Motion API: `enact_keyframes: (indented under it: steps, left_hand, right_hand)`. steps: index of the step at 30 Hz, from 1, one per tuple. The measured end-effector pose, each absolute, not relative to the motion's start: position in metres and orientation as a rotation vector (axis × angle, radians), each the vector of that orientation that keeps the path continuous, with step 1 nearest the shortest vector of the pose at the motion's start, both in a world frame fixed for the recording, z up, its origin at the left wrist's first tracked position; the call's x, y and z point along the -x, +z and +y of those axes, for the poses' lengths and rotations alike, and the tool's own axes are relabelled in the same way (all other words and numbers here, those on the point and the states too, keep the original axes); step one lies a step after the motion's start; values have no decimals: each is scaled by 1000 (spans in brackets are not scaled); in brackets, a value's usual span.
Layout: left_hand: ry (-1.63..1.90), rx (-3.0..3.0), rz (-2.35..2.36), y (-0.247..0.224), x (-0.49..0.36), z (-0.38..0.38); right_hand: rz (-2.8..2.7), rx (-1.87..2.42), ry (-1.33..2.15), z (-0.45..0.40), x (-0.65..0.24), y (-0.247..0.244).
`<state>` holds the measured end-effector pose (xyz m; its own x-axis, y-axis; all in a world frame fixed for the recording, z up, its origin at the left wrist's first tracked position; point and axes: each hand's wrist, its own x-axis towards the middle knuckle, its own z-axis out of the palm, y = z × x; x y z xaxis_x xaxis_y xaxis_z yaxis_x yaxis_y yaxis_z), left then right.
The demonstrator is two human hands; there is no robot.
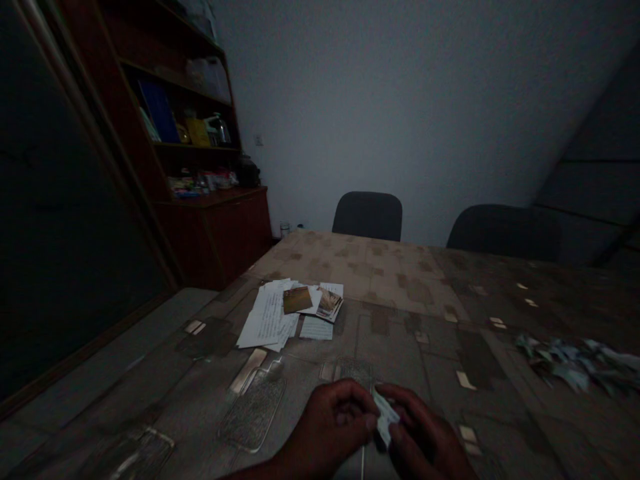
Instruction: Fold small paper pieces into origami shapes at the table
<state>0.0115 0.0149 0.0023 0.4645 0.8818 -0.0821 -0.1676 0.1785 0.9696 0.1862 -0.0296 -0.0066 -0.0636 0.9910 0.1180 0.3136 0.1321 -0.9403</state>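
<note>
Low in the head view, my left hand (pixel 336 421) and my right hand (pixel 429 437) are close together above the patterned tablecloth. Between their fingertips is a small crumpled piece of pale greenish paper (pixel 386 419). My left thumb and index finger pinch it from the left, and my right thumb and fingers close on its right side. A heap of similar crumpled pale green and white pieces (pixel 575 363) lies to the right. The dim light hides any print on them.
White printed sheets (pixel 267 317) lie beyond my hands, with a brown-gold card (pixel 297 300) and small pictures (pixel 329 303) on top. Two dark chairs (pixel 367 215) stand at the table's (pixel 400 267) far side. A reddish wooden cabinet (pixel 235 227) with loaded shelves stands left.
</note>
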Motion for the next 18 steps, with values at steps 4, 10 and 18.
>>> enact_keyframes:
  steps: [4,10,18]
  left_hand:
    - [848,-1160,779,2,-12,14]
    - [875,-1222,723,-7,-11,14]
    - [926,-1373,667,4,-8,16]
  right_hand:
    - [-1615,1299,904,-30,-186,-10]
    - [-1627,1336,781,-31,-187,-13]
    - [-1674,1269,735,-30,-188,-9]
